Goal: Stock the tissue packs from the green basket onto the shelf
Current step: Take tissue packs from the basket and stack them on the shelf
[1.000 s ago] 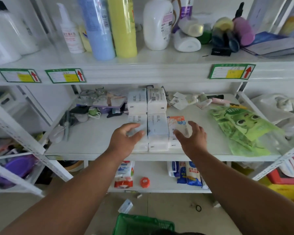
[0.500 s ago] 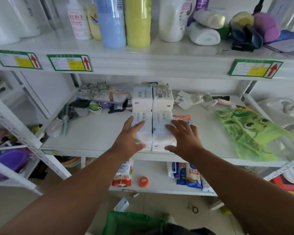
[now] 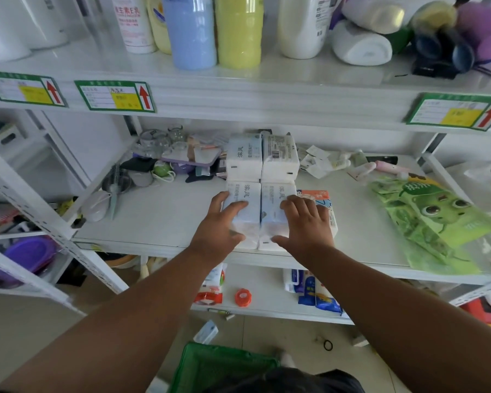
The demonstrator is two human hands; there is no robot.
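Arms: both are showing bare from the wrists back to the frame's edge, with no sleeves.
Left hand: wearing no glove, ring or watch.
Right hand: wearing no glove, ring or watch.
Clothing: something dark is showing at the bottom edge.

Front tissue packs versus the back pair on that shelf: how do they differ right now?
The front packs lie at the shelf edge; the back packs sit deeper in. The left hand and right hand rest on the front packs; the back packs are untouched. The right back pack shows a barcode; neither front pack does. Both pairs lie side by side, white and pale blue.
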